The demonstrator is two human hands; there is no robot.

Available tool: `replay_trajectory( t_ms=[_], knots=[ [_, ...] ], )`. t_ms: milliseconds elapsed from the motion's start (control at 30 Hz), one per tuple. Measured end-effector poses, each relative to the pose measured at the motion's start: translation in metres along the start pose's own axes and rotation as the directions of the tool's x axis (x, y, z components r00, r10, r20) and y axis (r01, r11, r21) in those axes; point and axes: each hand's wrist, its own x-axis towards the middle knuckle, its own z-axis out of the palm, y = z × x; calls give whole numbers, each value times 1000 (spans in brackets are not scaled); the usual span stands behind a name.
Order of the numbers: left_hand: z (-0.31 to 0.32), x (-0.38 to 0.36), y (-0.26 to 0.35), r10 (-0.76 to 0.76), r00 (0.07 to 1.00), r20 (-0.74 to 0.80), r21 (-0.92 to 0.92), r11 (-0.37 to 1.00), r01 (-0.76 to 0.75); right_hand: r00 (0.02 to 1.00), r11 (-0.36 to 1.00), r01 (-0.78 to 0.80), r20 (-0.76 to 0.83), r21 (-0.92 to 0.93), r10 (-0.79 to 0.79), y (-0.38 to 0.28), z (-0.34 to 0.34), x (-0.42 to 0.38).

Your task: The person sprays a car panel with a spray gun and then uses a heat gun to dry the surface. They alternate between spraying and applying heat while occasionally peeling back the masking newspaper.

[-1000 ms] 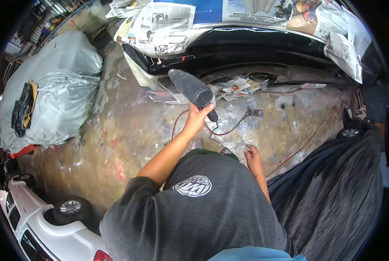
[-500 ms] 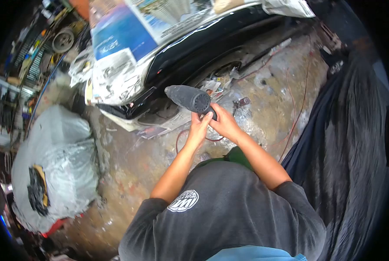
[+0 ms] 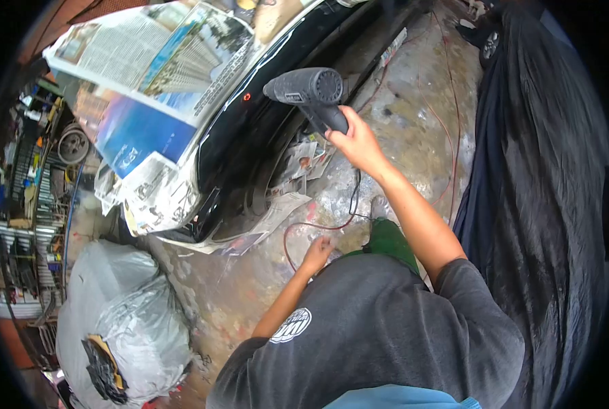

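A dark heat gun (image 3: 311, 87) is held up in front of a glossy black car panel (image 3: 226, 143), its nozzle facing left. My right hand (image 3: 355, 140) is wrapped round its handle, and a black cord hangs below. A small red glow shows on the panel just left of the nozzle. Lower down, near my body, my left hand (image 3: 316, 255) is apart from the tool with its fingers curled; whether anything is in them is too small to tell. Newspaper (image 3: 151, 85) covers the upper part of the car.
A grey plastic-covered object (image 3: 124, 300) stands at the lower left. Dark cloth (image 3: 536, 204) hangs along the right side. A red hose (image 3: 287, 238) lies on the stained floor, with loose newspaper (image 3: 304, 163) beside the car. Cluttered shelves (image 3: 28, 198) line the far left.
My left hand has left the heat gun and dropped toward my body. My right hand has raised the tool closer to the black panel. The view has shifted, showing more of the newspaper.
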Motion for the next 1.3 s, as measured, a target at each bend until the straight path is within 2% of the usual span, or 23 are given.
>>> replay_trajectory(
  t_ms=[67,100,133,200,233,333,433,500,533,567,600,667,700,733,800,900,1000,1033,1067,1133,1200,1267,1300],
  knots=[
    [14,4,-63,-124,985,122,110,988,111,999,999,-34,-14,-20,33,2,-21,23],
    [22,1,-100,-120,987,109,139,985,104,999,999,20,-39,34,-19,15,-29,38],
    [26,3,-120,-115,989,95,168,981,98,998,1000,13,-57,11,-13,20,-40,52],
    [17,5,-89,-275,941,199,93,961,261,996,999,-6,-86,-33,3,23,-67,78],
    [16,9,-87,-349,903,252,59,937,345,999,998,-30,-39,-48,29,18,-83,91],
    [34,26,-97,-343,937,71,127,935,332,990,995,-22,-139,-93,9,34,-124,137],
    [52,54,-52,-511,830,224,143,859,491,973,991,45,-218,-123,-71,61,-168,186],
    [98,62,-105,-244,929,279,317,936,151,967,992,84,-234,-93,-104,66,-198,218],
    [118,69,-117,-103,949,297,394,919,-24,966,993,74,-240,-87,-93,71,-211,229],
    [132,82,-111,-199,916,348,228,966,124,966,995,61,-245,-81,-79,77,-224,240],
    [139,94,-84,-346,883,318,153,937,312,966,996,48,-251,-76,-66,84,-237,250],
    [145,121,12,-615,752,236,-40,767,640,974,998,57,-217,-34,-63,95,-255,263],
    [150,132,22,-545,790,279,10,825,565,985,999,28,-173,-20,-31,101,-265,265],
    [157,141,32,-541,805,243,70,838,542,991,1000,2,-137,-8,-3,108,-275,266],
    [168,171,52,-520,834,184,209,850,483,997,983,-50,-54,179,60,118,-287,262],
    [173,230,155,-553,811,191,297,820,489,995,909,-101,53,405,87,137,-300,250],
    [190,272,144,-584,785,207,396,784,478,969,869,-242,155,431,193,160,-322,245],
    [196,286,129,-498,809,313,514,805,297,970,788,-239,112,567,214,166,-325,245],
    [202,301,108,-417,803,426,594,798,100,963,790,-263,99,554,251,174,-333,247],
    [218,332,106,-475,733,487,683,730,19,946,790,-310,86,529,314,192,-348,253],
    [243,374,156,-700,612,367,746,615,256,932,717,-288,13,635,363,216,-355,258],
    [268,393,151,-767,524,372,854,503,131,895,667,-314,-24,676,446,234,-373,267],
    [276,404,148,-798,479,367,894,445,57,890,714,-269,-116,646,441,241,-381,273]
  ],
)
